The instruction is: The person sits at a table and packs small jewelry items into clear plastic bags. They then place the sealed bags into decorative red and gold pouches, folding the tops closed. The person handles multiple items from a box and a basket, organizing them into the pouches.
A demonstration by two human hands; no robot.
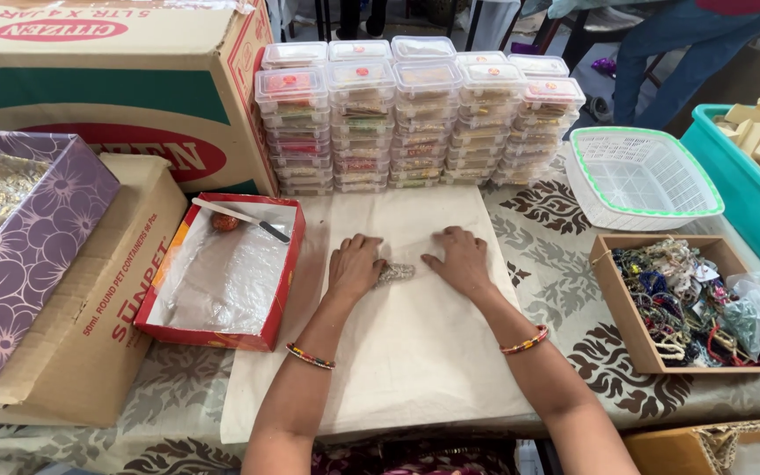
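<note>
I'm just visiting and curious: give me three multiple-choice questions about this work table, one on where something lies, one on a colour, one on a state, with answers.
1. Where does the small glittery bundle lie?
A. in the red box
B. on the pale paper sheet, between the hands
C. in the teal tub

2. What colour trims the white mesh basket?
A. green
B. purple
C. orange

3. How is the left hand placed?
A. raised in the air
B. gripping the knife
C. resting palm-down on the sheet

Answers: 1 B, the bundle sits between the left hand and right hand. 2 A, its rim is green. 3 C, it lies flat, touching the bundle's end.
</note>
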